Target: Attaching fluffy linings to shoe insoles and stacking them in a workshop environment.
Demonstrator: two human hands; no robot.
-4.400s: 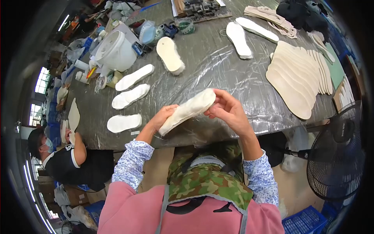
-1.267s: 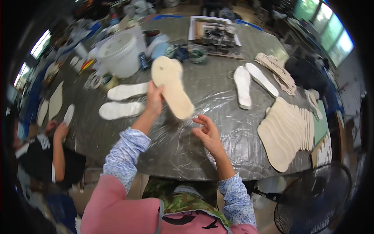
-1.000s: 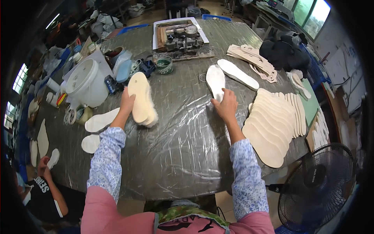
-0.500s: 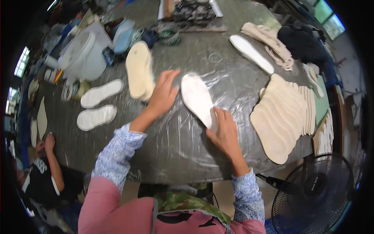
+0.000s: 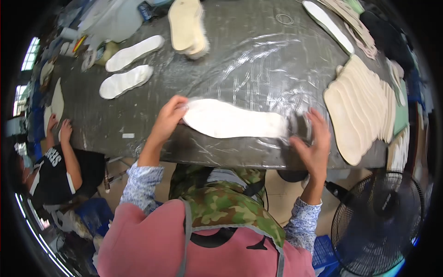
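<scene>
A white shoe insole [image 5: 235,120] lies nearly sideways in front of me, close to the near edge of the table. My left hand [image 5: 167,117] pinches its wide, rounded end, the thumb and fingers closed at the rim. Just off the narrow end, my right hand [image 5: 314,141] has its thumb and fingers spread apart with nothing in them. To its right a fanned stack of cream insoles [image 5: 362,111] rests on the table. Two more white insoles, an upper one [image 5: 134,53] and a lower one [image 5: 125,82], lie apart at the left.
A dark table [image 5: 221,157] has a shiny plastic cover. Beyond my hands lie a small cream insole pile [image 5: 186,25], a rubber band [image 5: 284,19] and another white insole [image 5: 328,27]. A fan [image 5: 376,221] stands at lower right. A co-worker [image 5: 60,161] sits at the left.
The insole has turned from slanting to nearly sideways and come nearer the table's edge. My left hand has taken its wide end; my right hand has let go. The view has tilted downward.
</scene>
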